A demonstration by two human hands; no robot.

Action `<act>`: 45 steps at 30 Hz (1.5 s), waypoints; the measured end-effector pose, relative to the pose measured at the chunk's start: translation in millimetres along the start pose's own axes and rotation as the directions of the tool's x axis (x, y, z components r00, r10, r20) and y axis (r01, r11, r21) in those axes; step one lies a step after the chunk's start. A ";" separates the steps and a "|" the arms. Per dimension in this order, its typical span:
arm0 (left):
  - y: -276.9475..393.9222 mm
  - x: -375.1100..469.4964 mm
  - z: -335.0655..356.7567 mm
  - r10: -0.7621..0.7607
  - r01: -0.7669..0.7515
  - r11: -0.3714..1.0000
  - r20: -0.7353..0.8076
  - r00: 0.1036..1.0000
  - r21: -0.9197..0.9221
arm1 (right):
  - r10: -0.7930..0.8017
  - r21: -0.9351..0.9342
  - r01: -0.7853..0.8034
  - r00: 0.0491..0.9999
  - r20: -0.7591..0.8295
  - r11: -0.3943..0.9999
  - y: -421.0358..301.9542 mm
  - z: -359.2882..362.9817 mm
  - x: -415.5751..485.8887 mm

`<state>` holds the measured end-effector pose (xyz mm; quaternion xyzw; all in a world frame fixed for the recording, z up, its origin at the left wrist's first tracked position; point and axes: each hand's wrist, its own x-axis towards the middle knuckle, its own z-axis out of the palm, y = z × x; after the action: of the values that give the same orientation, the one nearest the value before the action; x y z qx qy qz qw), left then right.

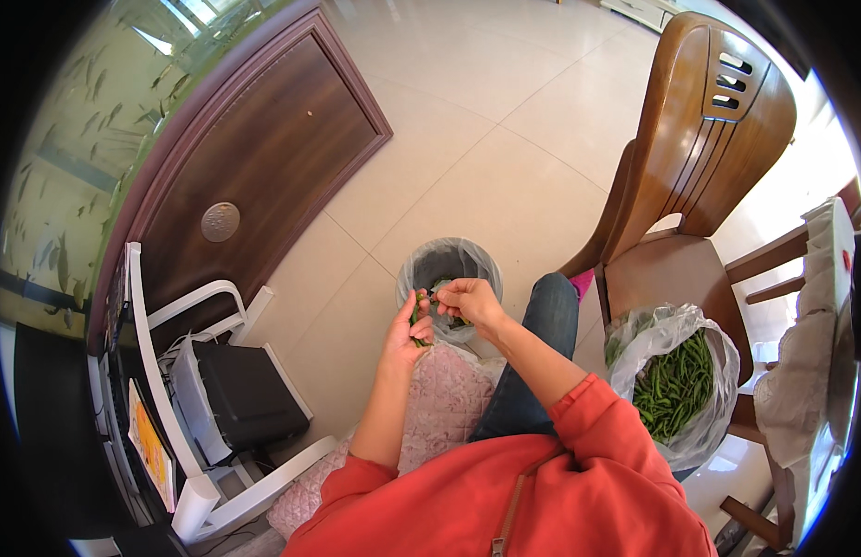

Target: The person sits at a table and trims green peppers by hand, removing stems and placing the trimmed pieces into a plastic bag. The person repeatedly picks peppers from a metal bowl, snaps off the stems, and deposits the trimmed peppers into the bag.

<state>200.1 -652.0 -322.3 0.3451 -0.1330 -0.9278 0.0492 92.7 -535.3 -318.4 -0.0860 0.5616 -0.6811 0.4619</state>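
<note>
My left hand [404, 333] is closed around green chili peppers [418, 322], whose ends show at the top and bottom of the grip. Close beside it, my right hand [470, 303] has its thumb and forefinger pinched together near the pepper tops; whatever lies between those fingertips is too small to make out. Both hands are above a round trash bin [450, 252] lined with a clear plastic bag, and some scraps show inside it. To my right, a translucent plastic bag [724, 355] full of green chili peppers [670, 390] sits on a wooden chair.
The wooden chair [681, 271] stands at my right beside a cloth-covered table [796, 390]. At left are a white metal stand [162, 362] holding a black printer-like device [253, 393], a dark wooden cabinet [263, 139] and a fish tank [75, 160]. A pink quilted cloth [448, 397] lies beneath my arms.
</note>
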 end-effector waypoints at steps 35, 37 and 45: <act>-241.9 -77.1 168.3 -0.731 0.287 0.538 0.268 0.628 0.793 | -0.621 -0.861 -0.241 0.609 -0.494 0.448 18.7 -245.3 -271.1; -244.3 -81.9 169.8 -0.712 0.282 0.524 0.232 0.662 0.804 | -0.575 -0.877 -0.357 0.662 -0.480 0.321 20.8 -248.4 -242.8; -246.2 -90.0 163.4 -0.622 0.252 0.522 0.162 0.766 0.815 | -0.707 -0.844 -0.383 0.471 -0.528 0.376 21.8 -243.3 -230.1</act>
<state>161.6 -364.4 -216.3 0.1388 -0.4182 -0.8172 -0.3716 78.1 -200.3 -330.7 -0.0372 0.9633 -0.2442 -0.1051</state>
